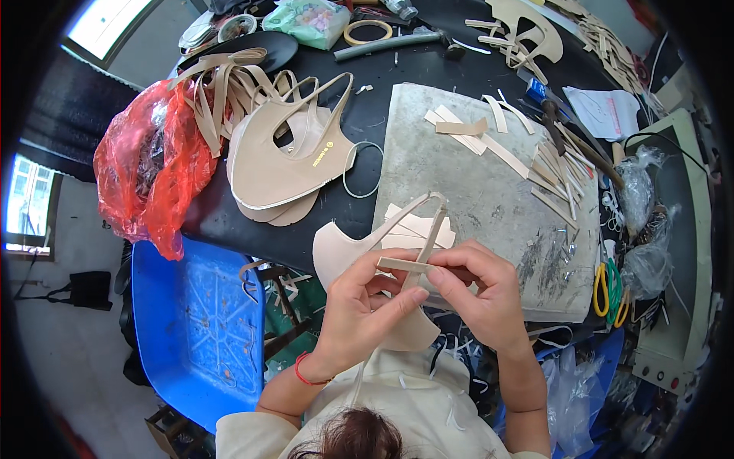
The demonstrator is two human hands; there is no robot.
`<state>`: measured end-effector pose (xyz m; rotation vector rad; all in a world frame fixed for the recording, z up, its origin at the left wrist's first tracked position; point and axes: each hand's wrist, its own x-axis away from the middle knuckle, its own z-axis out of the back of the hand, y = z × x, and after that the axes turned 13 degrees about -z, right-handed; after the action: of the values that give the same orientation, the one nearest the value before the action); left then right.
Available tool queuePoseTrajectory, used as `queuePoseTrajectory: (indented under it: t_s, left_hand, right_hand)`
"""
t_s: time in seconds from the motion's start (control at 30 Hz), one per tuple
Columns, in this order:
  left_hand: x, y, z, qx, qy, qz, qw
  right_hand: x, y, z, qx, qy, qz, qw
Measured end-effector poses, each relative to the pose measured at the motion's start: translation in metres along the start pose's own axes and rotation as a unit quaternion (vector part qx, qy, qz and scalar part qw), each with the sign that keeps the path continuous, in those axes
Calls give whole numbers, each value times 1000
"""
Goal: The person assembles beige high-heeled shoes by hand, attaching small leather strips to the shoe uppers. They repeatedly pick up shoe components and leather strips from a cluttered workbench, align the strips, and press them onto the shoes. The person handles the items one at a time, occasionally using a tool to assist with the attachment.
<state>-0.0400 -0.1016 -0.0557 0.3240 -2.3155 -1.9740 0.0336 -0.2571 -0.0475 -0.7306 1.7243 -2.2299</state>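
In front of my chest I hold a beige leather piece with a narrow looped strap (437, 222), like a shoe upper; its broad wing (336, 246) spreads to the left of my hands. A short beige strip (396, 265) lies crosswise over the strap. My left hand (359, 302) is closed, pinching the strap below the crossing with thumb and fingers. My right hand (480, 287) is closed too, thumb and forefinger pinching the strip's right end at the strap. Just beyond them, cut pale pieces (413, 236) lie on the grey slab, partly hidden by the strap.
The worn grey slab (489, 229) carries loose strips (497, 153) and thin sticks. Stacked beige uppers (287, 168) and a red plastic bag (149, 164) sit at the left. Yellow-handled scissors (602, 291) lie by the slab's right edge. A hammer (397, 44) is at the back; a blue tray (199, 329) stands lower left.
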Motion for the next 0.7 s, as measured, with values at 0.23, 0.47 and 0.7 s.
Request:
queuePoseTrajectory:
  t_s: [0.23,0.47,0.7]
  left_hand:
    - [5,-14,10,102,40,64,992]
    - [6,-15,2,-4,-5,28,1000]
    - [9,-17,2,109,14,78,991]
  right_hand:
    - [4,6,-4,-35,-20,-13,999]
    - [15,2,-7,79,45,29,995]
    - [27,9,-15,74,127,12,989]
